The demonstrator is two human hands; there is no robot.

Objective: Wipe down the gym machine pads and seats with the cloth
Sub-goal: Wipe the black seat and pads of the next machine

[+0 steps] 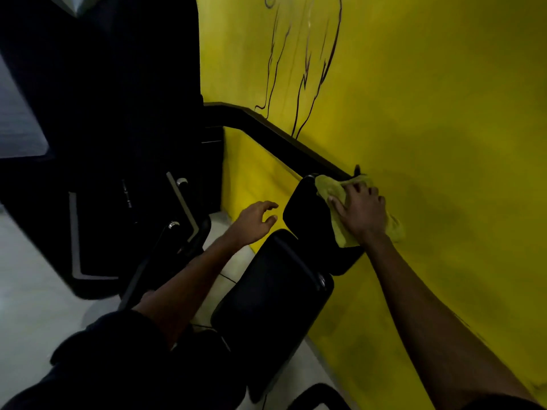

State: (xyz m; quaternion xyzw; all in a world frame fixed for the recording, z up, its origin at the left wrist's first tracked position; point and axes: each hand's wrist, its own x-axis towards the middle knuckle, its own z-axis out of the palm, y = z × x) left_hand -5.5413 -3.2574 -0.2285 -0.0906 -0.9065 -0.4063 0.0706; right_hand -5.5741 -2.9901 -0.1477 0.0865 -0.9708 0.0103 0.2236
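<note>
A yellow-green cloth (331, 193) lies over the far black pad (307, 214) of the gym machine, close to the yellow wall. My right hand (361, 211) presses down on the cloth with its fingers spread flat over it. A second, larger black pad (266, 294) sits nearer to me, just below the first. My left hand (257, 220) hovers in the air to the left of the far pad, fingers loosely apart and holding nothing.
A yellow wall (429, 113) with a dark line drawing fills the right side. A black rail (275, 134) slopes along it down to the pad. The dark machine frame (118, 143) with silver knobs stands at left. Pale floor tiles (32, 306) lie below.
</note>
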